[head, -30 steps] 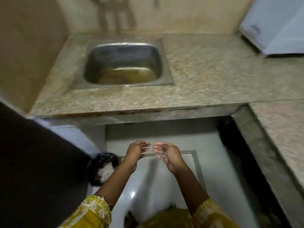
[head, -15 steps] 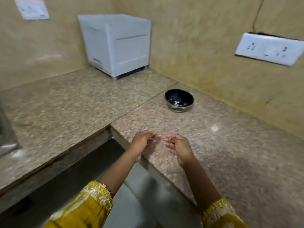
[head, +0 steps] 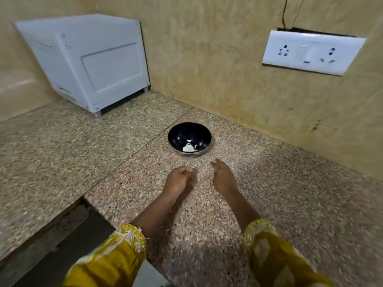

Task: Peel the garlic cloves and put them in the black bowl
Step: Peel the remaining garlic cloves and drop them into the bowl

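Observation:
The black bowl (head: 189, 134) stands on the speckled stone counter (head: 269, 204) near the wall corner, with a few pale peeled garlic cloves (head: 189, 148) at its bottom. My left hand (head: 178, 180) hovers just short of the bowl, its fingers curled into a loose fist. Whether anything is inside the fist is hidden. My right hand (head: 223, 177) is beside it, to the right, with the fingers stretched loosely toward the bowl and nothing in them. Both hands are apart from the bowl.
A white box-shaped appliance (head: 93, 63) sits in the far left corner of the counter. A white socket plate (head: 310, 52) is on the right wall. The counter's inner edge drops to a dark floor gap (head: 68, 235) at lower left.
The view swung from the sink to the counter corner with the bowl. Both hands came forward over the counter to just short of the bowl, and the right hand's fingers straightened.

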